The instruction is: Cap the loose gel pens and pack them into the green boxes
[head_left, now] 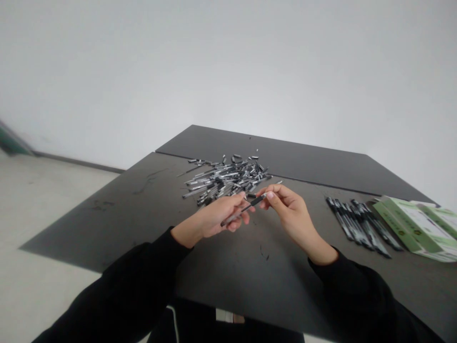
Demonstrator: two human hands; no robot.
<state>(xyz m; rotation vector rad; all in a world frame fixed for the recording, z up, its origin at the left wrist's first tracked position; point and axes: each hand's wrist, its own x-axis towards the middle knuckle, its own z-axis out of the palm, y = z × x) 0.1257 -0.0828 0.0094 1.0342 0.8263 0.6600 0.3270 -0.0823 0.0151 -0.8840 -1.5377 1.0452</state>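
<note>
- Left hand [221, 214]: the fingers are partly curled, thumb uppermost, closed around the clear barrel of a pen [246, 207]; the fingertips lie loosely bent beneath it.
- Right hand [291, 209]: thumb and forefinger are pinched together at the far end of the same pen, by its black grip [257, 199]; the other fingers are bent behind, their exact hold hidden.
- The pen is held slanting between both hands, above the counter [124, 214], its barrel slim, straight and see-through.
- Just beyond the hands, a loose heap of pen parts [228, 178] mixes thin clear tubes with short dark pieces.
- To the right, pens [357, 224] with transparent barrels and dark grips lie roughly side by side.
- Next to them are green-and-white printed cartons [403, 224], flat-sided with creased edges.
- The counter is matt dark grey, faintly scuffed, with a straight seam across it.
</note>
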